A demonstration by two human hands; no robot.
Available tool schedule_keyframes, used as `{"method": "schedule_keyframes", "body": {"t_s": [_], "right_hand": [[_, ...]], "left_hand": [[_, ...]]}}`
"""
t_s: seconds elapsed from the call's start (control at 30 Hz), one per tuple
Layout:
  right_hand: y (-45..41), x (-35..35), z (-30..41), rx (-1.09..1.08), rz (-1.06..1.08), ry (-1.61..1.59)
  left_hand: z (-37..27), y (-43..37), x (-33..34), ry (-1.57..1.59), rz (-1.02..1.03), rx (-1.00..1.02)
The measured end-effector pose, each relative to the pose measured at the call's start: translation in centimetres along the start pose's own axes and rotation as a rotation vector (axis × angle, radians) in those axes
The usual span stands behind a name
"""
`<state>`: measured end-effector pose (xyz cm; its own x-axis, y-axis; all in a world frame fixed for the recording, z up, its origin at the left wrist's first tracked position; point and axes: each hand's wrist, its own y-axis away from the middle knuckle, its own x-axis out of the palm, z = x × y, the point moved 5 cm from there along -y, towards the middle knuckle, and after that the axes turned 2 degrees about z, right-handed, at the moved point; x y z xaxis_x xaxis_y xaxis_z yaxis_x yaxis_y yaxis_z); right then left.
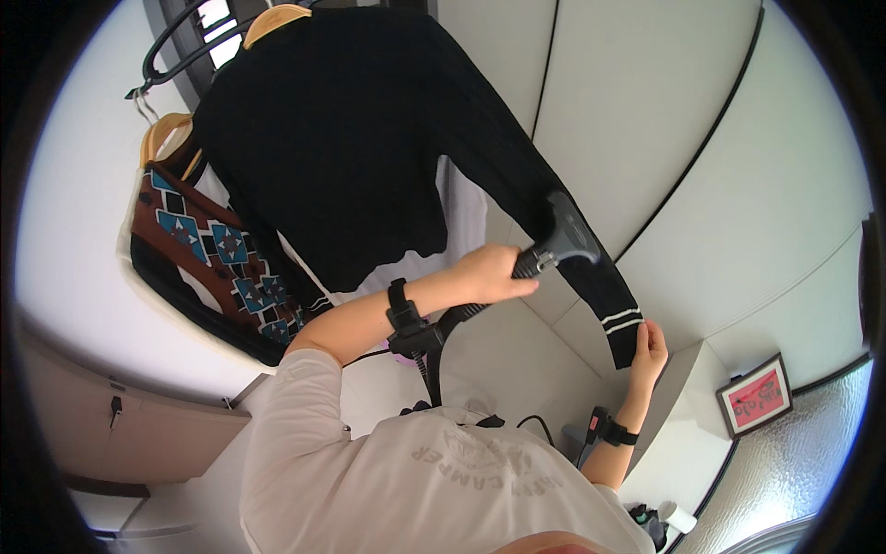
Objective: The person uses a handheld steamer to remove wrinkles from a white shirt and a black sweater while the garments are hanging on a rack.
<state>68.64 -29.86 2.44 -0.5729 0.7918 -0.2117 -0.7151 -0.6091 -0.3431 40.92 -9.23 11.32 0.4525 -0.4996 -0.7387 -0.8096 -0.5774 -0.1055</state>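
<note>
A black long-sleeved knit sweater (332, 138) hangs from a wooden hanger (277, 22). Its right-hand sleeve slants down towards a cuff with white stripes (623, 320). My left hand (491, 273) is closed around the handle of a grey garment steamer head (571, 232), which lies over the lower part of that sleeve. A ribbed black hose (475, 311) shows below the hand. My right hand (651, 350) pinches the edge of the striped cuff between thumb and fingers. The sleeve stretches between sweater body and right hand.
Left of the sweater hangs a brown, blue and black patterned knit garment (228, 242) on a wooden hanger (165, 135). A dark rack (201, 52) is above. A black pole (434, 374) stands before me. A framed red picture (756, 398) sits at right, near textured glass (796, 457).
</note>
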Motion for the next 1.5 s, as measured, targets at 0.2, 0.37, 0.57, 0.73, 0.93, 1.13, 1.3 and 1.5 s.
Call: {"method": "schedule_keyframes", "body": {"t_s": [0.2,0.37,0.57,0.73,0.93,1.13,1.3,1.5], "right_hand": [[0.8,-0.6,0.7,0.007,-0.019,-0.035],[0.2,-0.6,1.6,-0.008,-0.027,0.023],[-0.8,-0.9,2.2,0.017,-0.055,0.077],[-1.6,-0.5,1.3,0.015,-0.007,0.035],[-2.1,0.2,2.3,-0.03,0.003,0.074],[-0.9,-0.6,2.6,-0.012,-0.011,0.123],[-0.1,-1.2,2.6,-0.009,-0.03,0.1],[-0.6,-0.6,2.6,0.042,0.003,0.008]], "left_hand": [[2.2,0.3,-12.5,0.076,-0.439,-0.129],[1.0,1.9,-21.9,0.129,-0.746,-0.148],[0.3,1.0,-17.0,0.152,-0.516,-0.179],[0.0,-1.4,-4.0,-0.028,-0.083,-0.041],[-2.6,-1.1,8.3,-0.021,0.195,0.055],[-1.9,-2.5,6.0,-0.012,0.123,-0.048],[0.9,-2.1,-1.3,0.005,-0.093,-0.077],[5.5,2.0,-10.7,0.174,-0.522,-0.279]]}}
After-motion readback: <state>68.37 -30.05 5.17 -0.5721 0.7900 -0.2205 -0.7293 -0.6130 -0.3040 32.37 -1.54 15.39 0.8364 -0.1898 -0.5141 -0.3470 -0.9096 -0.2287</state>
